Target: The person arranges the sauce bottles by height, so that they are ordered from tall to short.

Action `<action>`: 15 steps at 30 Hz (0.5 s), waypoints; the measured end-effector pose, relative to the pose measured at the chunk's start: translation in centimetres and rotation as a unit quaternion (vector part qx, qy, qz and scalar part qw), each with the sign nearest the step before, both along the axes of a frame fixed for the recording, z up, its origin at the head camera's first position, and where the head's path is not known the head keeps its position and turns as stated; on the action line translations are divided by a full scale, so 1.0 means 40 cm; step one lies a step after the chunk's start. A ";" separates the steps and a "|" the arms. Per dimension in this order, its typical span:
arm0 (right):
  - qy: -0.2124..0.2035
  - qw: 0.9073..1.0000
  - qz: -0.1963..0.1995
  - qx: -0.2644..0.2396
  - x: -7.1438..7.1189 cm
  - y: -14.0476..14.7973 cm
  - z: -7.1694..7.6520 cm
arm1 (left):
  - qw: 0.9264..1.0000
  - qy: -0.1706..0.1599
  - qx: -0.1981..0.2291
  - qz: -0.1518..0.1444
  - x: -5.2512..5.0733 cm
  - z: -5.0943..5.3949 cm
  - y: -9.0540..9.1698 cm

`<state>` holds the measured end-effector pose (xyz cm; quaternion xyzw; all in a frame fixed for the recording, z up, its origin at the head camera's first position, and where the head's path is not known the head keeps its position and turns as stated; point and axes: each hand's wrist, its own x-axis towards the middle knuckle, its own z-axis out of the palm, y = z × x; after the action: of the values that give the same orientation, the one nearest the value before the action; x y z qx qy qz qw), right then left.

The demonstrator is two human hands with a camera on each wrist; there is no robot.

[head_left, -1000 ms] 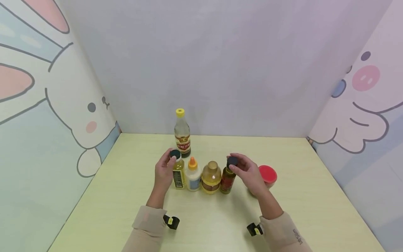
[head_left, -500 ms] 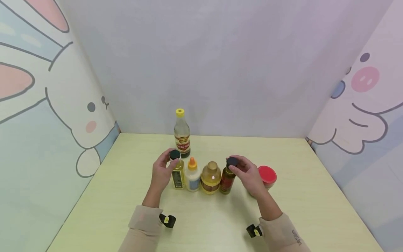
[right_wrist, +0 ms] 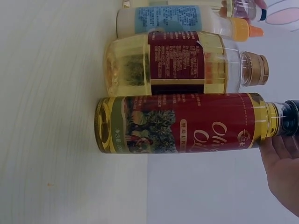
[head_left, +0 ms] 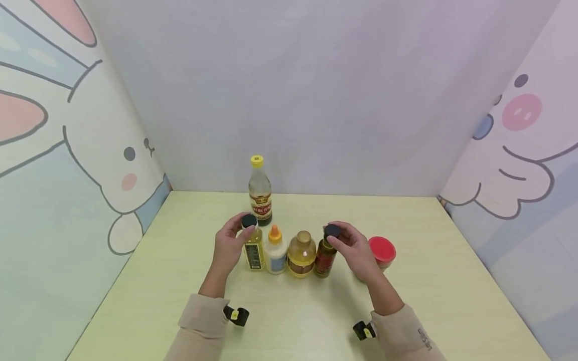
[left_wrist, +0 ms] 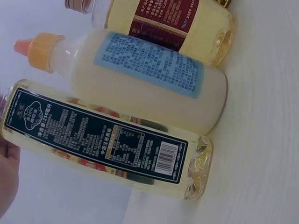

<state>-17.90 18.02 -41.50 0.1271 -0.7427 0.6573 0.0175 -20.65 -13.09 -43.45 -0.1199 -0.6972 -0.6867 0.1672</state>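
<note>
Four bottles would be too exact, so: several bottles stand upright in a close row on the table. At its left end, my left hand (head_left: 228,244) holds a clear square oil bottle (left_wrist: 98,140) by the neck, just under its dark cap. Beside it stands a white squeeze bottle (head_left: 276,255) with an orange nozzle, then a rounded oil bottle (right_wrist: 177,63) with a gold cap. At the right end my right hand (head_left: 356,249) grips the black-capped neck of an olive oil bottle (right_wrist: 187,123) with a red label. Its fingers are partly hidden behind the cap.
A tall yellow-capped bottle (head_left: 260,195) of dark liquid stands behind the row's left end. A red-lidded jar (head_left: 382,250) sits right of the row, partly behind my right hand. The pale table (head_left: 289,321) meets a grey wall (head_left: 289,100) at the back.
My left wrist and forearm have swung a little to the left, while the fingers stay at the square bottle's neck. The right hand and the bottles keep their places.
</note>
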 end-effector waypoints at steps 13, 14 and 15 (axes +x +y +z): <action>-0.009 1.000 -0.007 0.006 0.001 -0.003 0.000 | 1.000 -0.004 -0.002 0.000 -0.002 0.034 0.001; -0.011 1.000 -0.007 0.004 0.001 -0.003 0.000 | 1.000 0.000 -0.005 0.000 -0.002 0.036 0.000; -0.011 1.000 -0.005 0.003 0.000 -0.003 0.000 | 1.000 0.004 -0.005 0.000 -0.003 0.038 -0.001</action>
<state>-17.89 17.92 -41.49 0.1159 -0.7456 0.6561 0.0123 -20.78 -13.12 -41.94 -0.1233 -0.7003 -0.6825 0.1691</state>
